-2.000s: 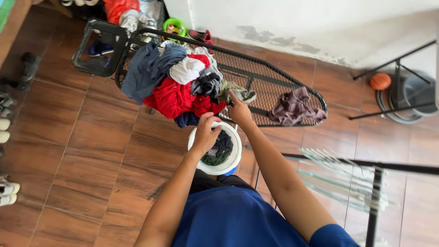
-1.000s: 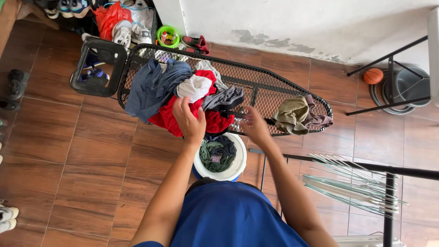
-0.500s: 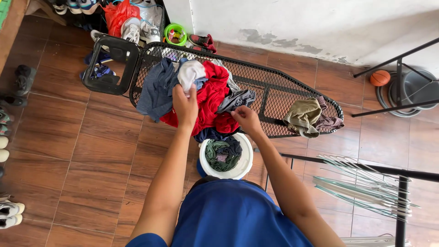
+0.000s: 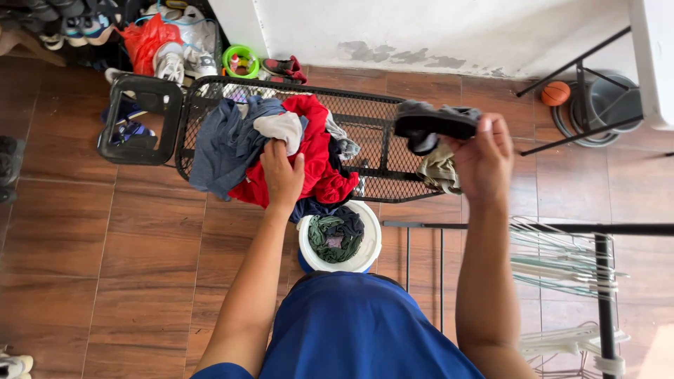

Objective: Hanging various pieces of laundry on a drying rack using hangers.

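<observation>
A black mesh ironing board (image 4: 379, 133) carries a heap of clothes: a blue-grey garment (image 4: 225, 140), a red garment (image 4: 316, 151) and a white piece (image 4: 281, 128). My left hand (image 4: 282, 177) presses on the heap at the red garment. My right hand (image 4: 483, 160) is lifted above the board's right end, gripping a dark grey garment (image 4: 430, 123). An olive garment (image 4: 439, 170) lies on the board beneath it. A white bucket (image 4: 368, 245) with dark and green clothes stands on the floor under the board, in front of me.
Shoes (image 4: 179, 60), a red bag (image 4: 144, 38) and a green bowl (image 4: 241, 61) crowd the wall beyond the board. A black rack (image 4: 604, 281) with pale hangers (image 4: 554, 256) stands at my right. An orange ball (image 4: 555, 92) and grey bucket (image 4: 618, 98) sit far right.
My right hand has pulled the dark grey garment off the heap and raised it to the right. My left hand slid down from the white piece onto the red garment.
</observation>
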